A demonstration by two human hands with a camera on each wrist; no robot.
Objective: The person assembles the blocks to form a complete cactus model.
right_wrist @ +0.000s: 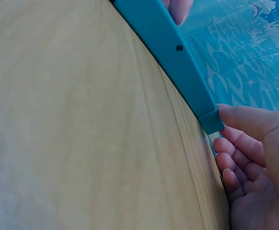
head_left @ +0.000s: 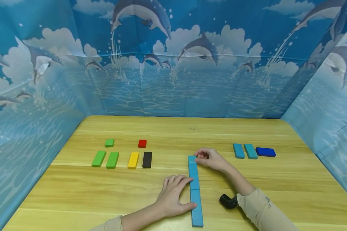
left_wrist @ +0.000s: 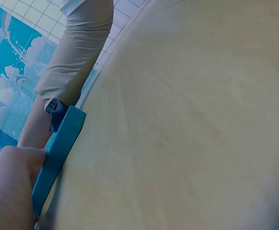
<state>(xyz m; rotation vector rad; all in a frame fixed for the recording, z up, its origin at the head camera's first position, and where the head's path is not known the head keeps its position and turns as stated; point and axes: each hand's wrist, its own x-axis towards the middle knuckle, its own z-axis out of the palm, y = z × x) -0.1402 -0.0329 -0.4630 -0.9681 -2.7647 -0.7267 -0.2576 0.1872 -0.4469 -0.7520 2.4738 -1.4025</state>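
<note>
On the desk (head_left: 75, 192), a row of light-blue blocks (head_left: 195, 192) points toward the far edge; at its far end the right hand (head_left: 210, 159) pinches a small blue block (head_left: 192, 159) between thumb and forefinger, while the left hand (head_left: 172, 195) grips nothing, its fingers spread, thumb and forefinger touching the row. Doing this well probably means light, steady left-hand pressure and squaring the small block's sides with its neighbour. The right wrist view shows a dark spot (right_wrist: 179, 48) on the row's side, hidden from the head view, which alone shows the red block (head_left: 142, 143).
</note>
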